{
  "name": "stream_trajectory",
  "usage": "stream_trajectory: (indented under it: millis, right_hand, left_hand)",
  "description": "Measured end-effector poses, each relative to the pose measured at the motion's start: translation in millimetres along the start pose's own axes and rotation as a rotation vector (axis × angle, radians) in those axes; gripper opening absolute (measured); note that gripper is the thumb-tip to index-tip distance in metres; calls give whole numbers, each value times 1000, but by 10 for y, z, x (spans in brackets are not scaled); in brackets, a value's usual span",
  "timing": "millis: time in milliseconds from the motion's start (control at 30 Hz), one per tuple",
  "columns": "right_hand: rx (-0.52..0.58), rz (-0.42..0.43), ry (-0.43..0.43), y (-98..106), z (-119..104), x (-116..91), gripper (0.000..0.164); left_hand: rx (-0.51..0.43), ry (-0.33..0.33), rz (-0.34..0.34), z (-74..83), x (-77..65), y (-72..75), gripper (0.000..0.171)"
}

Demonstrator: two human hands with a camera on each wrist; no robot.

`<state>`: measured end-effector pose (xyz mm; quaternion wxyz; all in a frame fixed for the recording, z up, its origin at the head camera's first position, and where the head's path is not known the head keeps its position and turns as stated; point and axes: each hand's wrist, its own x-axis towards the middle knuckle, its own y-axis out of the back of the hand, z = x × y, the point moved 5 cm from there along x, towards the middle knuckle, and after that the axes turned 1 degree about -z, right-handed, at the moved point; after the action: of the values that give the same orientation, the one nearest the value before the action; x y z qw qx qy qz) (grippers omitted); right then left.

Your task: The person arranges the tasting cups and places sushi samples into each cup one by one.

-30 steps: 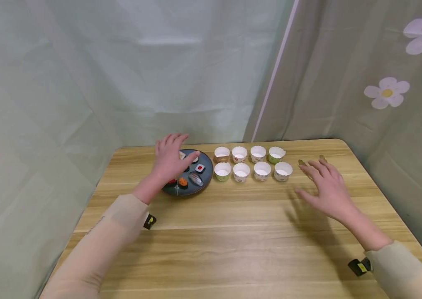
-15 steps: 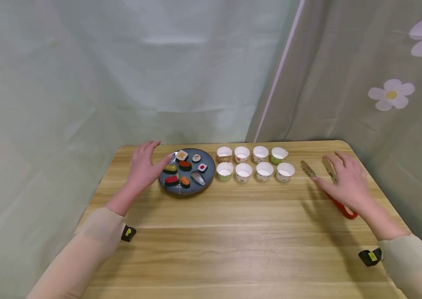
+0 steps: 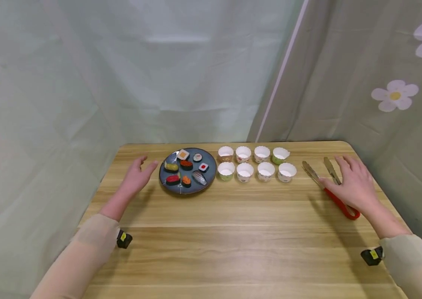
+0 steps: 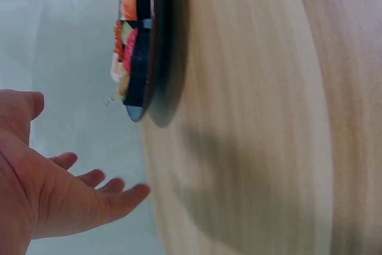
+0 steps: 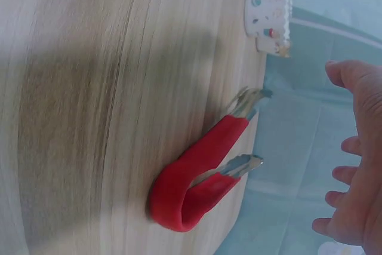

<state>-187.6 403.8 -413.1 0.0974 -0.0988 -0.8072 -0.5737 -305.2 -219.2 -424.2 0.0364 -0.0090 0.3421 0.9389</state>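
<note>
My left hand point(image 3: 136, 176) hovers just left of the round blue plate point(image 3: 188, 191), fingers spread and holding nothing. Several sushi pieces, among them a red-topped one point(image 3: 173, 179) and a silvery fish one point(image 3: 199, 177), lie on that plate. On the right, my right hand point(image 3: 354, 182) is held over a pair of red-handled tongs point(image 3: 339, 202). Its fingers are relaxed and nothing is in them. In the right wrist view the tongs point(image 5: 203, 153) lie on the table with their arms apart, and a gap shows between them and the hand point(image 5: 361, 165).
Two rows of paper cups, such as a green one point(image 3: 226, 171) and a patterned white one point(image 3: 287, 172), stand between plate and tongs. A wooden table point(image 3: 233, 241) carries everything. Pale curtains point(image 3: 196, 83) hang behind it and at both sides.
My left hand has moved left and back from over the plate, uncovering the sushi. The right hand has moved right, over the tongs, whose red handles now show. The view has shifted slightly.
</note>
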Motion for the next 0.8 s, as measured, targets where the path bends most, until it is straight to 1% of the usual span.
stream_trajectory:
  millis: [100,200,300,433,533,633,800]
  right_hand:
    - [-9,-16,-28,-21,54,-4,95]
    - [-17,-49,-66,-54,115,-1,102]
    - [-27,-115,-114,-111,185,1,111]
    - [-38,-213,-182,-214,274,12,125]
    - [-44,-263,-226,-280,330,19,132]
    - [-53,-308,-265,-324,375,23,136]
    - [-59,-360,-309,-357,415,32,133]
  left_hand:
    - [-45,53,-55,-97,10,-39,95]
    - [-137,119,-117,-188,21,-89,92]
    - [-251,198,-167,-271,32,-153,88]
    - [-376,280,-200,-370,54,-232,86]
    - [-467,317,-223,-424,75,-288,84]
    - [-536,345,-244,-456,89,-332,83]
    - [-605,375,-264,-472,97,-384,80]
